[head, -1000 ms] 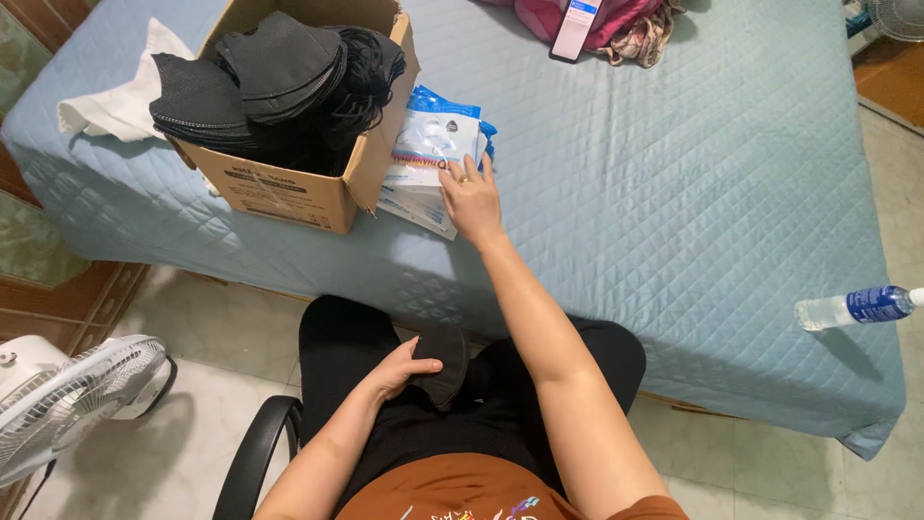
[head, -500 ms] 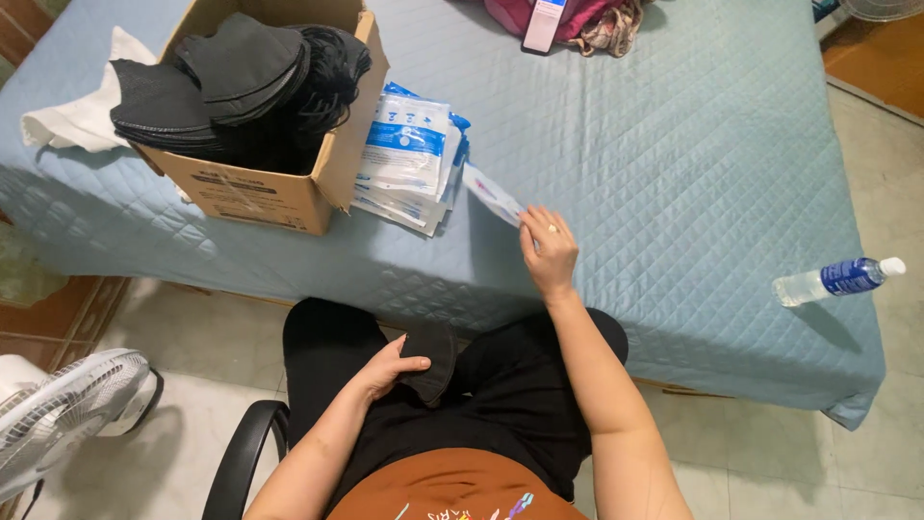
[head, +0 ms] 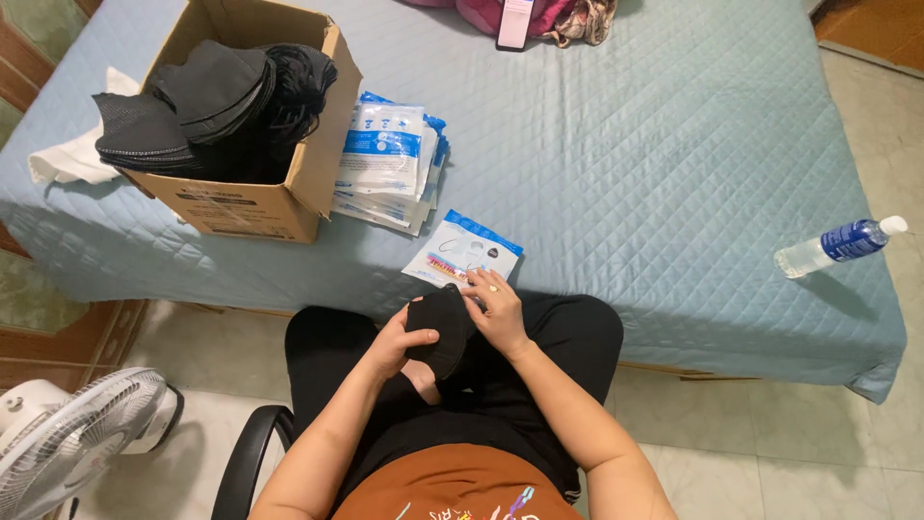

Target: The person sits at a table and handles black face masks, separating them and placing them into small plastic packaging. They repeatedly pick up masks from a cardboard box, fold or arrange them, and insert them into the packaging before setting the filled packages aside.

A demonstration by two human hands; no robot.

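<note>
— Over the lap, close to the body, we find both hands on one black face mask (head: 438, 323). Our left hand (head: 393, 339) cups its lower left side from beneath; our right hand (head: 497, 310) pinches its upper right edge with the fingertips.

— How do we judge the handling?

— We judge it light, soft and easily creased. It is best held by the edges or by the ear loops, which we cannot make out.

— Pose of the arms?

— Both forearms angle inward, elbows out, wrists meeting above the thighs.

— Beyond the hands?

— Just past them, at the near edge of the bed (head: 674, 144), lies a single white and blue sachet (head: 462, 250), untouched. Farther left sits a stack of like sachets (head: 390, 164), leaning against a cardboard box (head: 289, 193) heaped with black masks (head: 207, 96).
</note>
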